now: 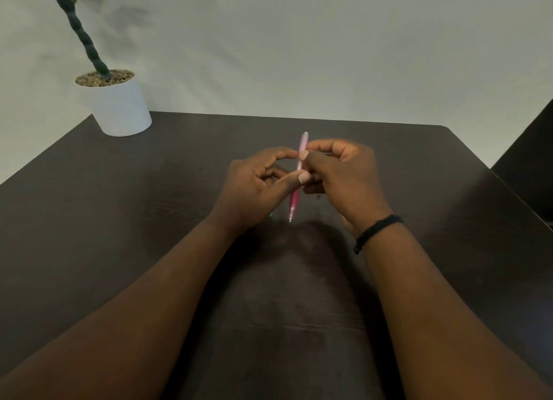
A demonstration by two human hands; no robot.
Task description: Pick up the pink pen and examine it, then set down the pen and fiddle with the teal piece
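A slim, translucent pink pen (pixel 299 175) is pinched between both hands above the middle of the table (pixel 119 220), its metal tip pointing toward the near edge. The left hand (pixel 254 187) grips it with thumb and curled fingers; the right hand (pixel 341 175) (a dark braided band (pixel 377 232) on its wrist) pinches the upper barrel. The tabletop is dark, matte wood grain. At the far left corner, a smooth white pot (pixel 119 109) holds pebbles (pixel 101 77) and a twisted plant stem (pixel 80 31).
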